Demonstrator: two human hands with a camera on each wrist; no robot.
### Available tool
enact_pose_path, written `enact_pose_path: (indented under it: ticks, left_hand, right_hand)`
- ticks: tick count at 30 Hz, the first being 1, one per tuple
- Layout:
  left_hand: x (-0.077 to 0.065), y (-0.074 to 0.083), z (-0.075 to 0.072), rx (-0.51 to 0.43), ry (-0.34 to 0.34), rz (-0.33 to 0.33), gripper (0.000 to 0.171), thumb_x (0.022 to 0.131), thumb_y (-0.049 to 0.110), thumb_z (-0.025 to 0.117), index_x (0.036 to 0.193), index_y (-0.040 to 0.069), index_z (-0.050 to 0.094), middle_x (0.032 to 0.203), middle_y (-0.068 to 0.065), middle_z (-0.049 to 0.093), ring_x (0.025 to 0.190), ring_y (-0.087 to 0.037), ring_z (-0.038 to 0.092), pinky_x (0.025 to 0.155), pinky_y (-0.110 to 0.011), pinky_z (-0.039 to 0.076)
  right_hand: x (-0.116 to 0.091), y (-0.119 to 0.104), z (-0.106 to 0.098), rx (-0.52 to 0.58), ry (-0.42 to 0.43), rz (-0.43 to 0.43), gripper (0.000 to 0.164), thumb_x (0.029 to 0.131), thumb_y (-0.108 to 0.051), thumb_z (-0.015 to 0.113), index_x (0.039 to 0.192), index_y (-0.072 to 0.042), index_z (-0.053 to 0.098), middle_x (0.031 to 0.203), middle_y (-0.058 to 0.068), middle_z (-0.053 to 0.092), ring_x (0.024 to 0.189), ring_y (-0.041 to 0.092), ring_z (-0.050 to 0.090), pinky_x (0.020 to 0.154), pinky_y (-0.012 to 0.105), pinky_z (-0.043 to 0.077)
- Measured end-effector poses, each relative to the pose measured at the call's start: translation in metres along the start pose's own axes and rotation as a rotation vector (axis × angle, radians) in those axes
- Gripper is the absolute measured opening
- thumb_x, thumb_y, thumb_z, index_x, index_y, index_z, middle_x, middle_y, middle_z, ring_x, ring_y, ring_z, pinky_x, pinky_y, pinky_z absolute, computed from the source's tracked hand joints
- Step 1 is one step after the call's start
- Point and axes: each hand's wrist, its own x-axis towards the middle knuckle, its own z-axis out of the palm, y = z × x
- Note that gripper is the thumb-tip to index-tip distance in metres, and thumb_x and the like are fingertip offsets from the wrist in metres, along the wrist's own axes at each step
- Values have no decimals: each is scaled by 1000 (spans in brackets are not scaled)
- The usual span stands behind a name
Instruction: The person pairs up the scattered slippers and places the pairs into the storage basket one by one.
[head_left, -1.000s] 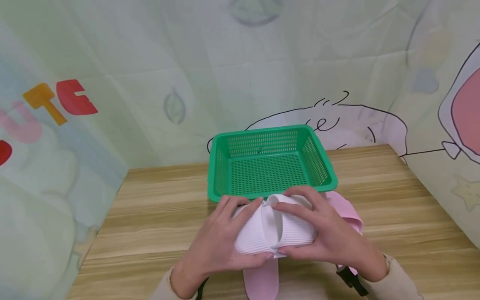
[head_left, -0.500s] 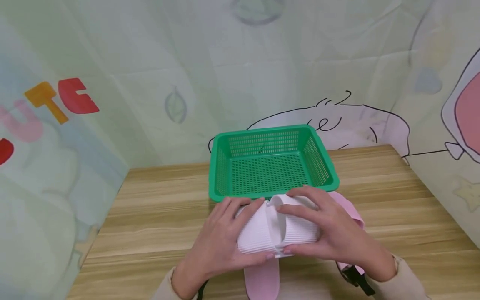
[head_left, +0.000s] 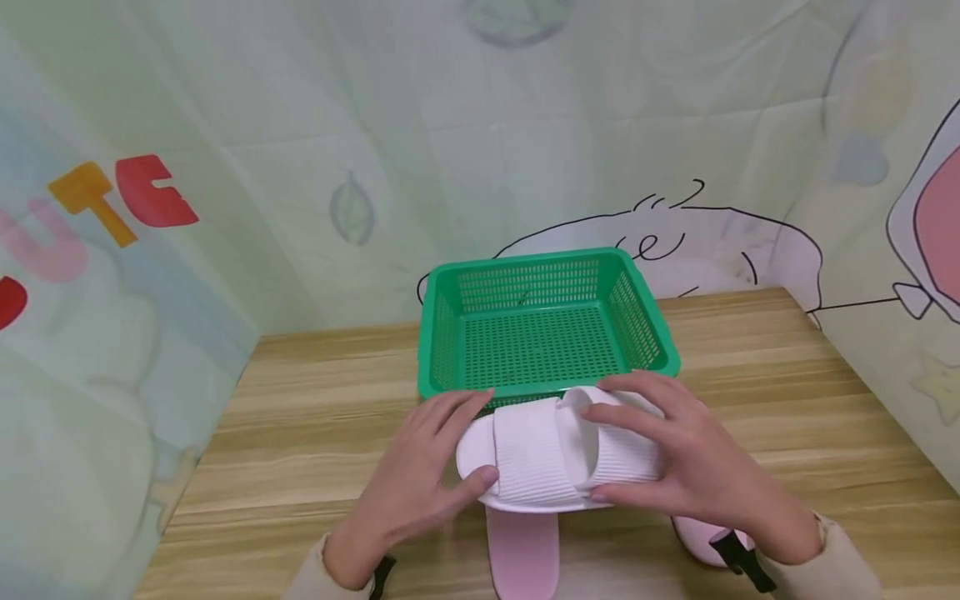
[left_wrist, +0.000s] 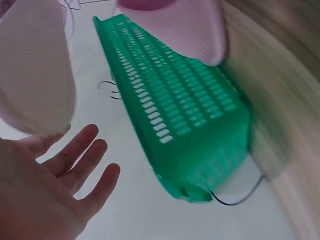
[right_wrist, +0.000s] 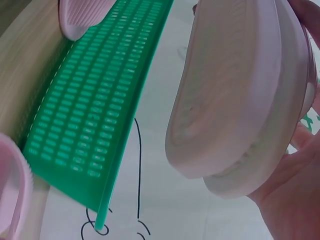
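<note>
A pair of white slippers with ribbed straps [head_left: 534, 454], one fitted against the other, is held crosswise above the table just in front of the green basket. My right hand [head_left: 693, 454] grips them at the right, thumb low and fingers over the top. In the right wrist view two stacked soles [right_wrist: 230, 100] show beside the palm. My left hand [head_left: 416, 471] is at their left end with fingers spread, its thumb overlapping the strap in the head view. The left wrist view shows those fingers [left_wrist: 82, 160] loosely extended beside a slipper's sole [left_wrist: 35, 70].
The green perforated basket [head_left: 660, 367] stands at the back of the wooden table [head_left: 322, 433]. A pink slipper [head_left: 523, 554] lies beneath the white pair, and another pink slipper [head_left: 705, 540] is partly hidden by my right wrist. A printed cloth [head_left: 285, 150] hangs behind.
My left hand has let go of the white slippers and drawn back left, uncovering their rounded end. My right hand has shifted slightly right with the slippers.
</note>
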Motion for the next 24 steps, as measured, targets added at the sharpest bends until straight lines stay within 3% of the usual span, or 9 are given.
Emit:
enact_pose_path:
  ticks: [4,8,16,24]
  left_hand:
    - [-5,-12,1,-3,0,-36,57,107,39,56,160,19,48,162,-2,50,154,-29,39,123,-58,33]
    - [-6,-21,3,6,-3,-57,49,111,29,50,159,18,50,166,-3,46,159,-32,31,126,-61,27]
    - [-9,-26,4,68,-52,-103,50,113,34,47,161,19,49,171,-2,36,163,-32,22,128,-61,20]
    - [-16,-33,6,121,-87,-125,54,111,41,50,161,21,47,171,-2,36,163,-34,21,130,-59,15]
  right_hand:
    - [-5,3,-6,8,-26,44,68,80,-67,84,132,-26,74,139,3,62,128,24,56,105,26,41]
    - [-8,5,-10,0,-36,84,70,77,-68,86,133,-27,73,140,3,62,130,24,55,107,22,41]
    - [-6,14,-13,32,85,10,65,87,-69,75,127,-18,76,136,11,64,124,26,58,104,16,39]
    - [-3,23,-21,19,102,54,67,87,-69,74,128,-16,75,139,12,64,125,24,58,99,14,43]
